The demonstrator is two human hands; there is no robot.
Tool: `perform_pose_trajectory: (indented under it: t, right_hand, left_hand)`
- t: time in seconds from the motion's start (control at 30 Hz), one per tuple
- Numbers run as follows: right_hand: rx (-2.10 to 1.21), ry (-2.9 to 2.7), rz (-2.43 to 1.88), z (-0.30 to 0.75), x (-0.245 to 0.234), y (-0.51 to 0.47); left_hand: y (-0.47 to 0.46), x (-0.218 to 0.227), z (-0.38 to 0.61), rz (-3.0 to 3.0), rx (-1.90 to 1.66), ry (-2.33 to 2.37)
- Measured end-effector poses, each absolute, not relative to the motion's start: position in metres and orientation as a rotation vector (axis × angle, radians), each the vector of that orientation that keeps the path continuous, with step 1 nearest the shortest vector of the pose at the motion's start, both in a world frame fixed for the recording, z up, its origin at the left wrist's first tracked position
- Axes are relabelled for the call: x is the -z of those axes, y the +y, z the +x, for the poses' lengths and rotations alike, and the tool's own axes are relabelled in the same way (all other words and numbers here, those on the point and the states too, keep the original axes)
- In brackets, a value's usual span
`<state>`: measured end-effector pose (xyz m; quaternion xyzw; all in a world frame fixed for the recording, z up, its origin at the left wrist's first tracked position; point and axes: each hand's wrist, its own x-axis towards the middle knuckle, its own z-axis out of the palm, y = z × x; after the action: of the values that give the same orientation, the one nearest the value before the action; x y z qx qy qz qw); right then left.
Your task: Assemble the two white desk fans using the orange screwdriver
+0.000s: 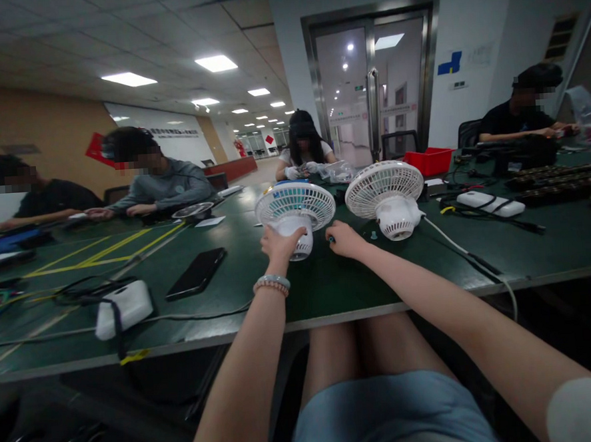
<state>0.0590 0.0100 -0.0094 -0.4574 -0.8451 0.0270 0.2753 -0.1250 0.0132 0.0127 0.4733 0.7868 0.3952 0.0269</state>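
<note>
My left hand [280,243] is wrapped round the white motor housing of a small fan [318,206], whose round grille faces away from me. To its right, my right hand [345,239] is closed just above the green table, with a small dark piece showing at the fingertips; what it is I cannot make out. A second white fan [394,205] stands right of that hand, untouched, with a white cable running from its housing. Between my right hand and this fan lies a small teal piece [374,235].
Left on the green table [260,290] lie a black phone [196,274] and a white box with a cable [124,310]. At right are a white power strip [491,204] with black cable and a red bin [428,162]. Several people sit around the table.
</note>
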Motion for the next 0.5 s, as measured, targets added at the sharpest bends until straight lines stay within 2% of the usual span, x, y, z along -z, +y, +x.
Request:
perform_pose_trajectory:
  t: [0.5]
  right_hand:
    - [-0.178,-2.101,-1.061,0.0540,0.0086,0.0054]
  left_hand:
    - [0.0166,-0.0082,-0.1247,1.205,-1.276,2.357]
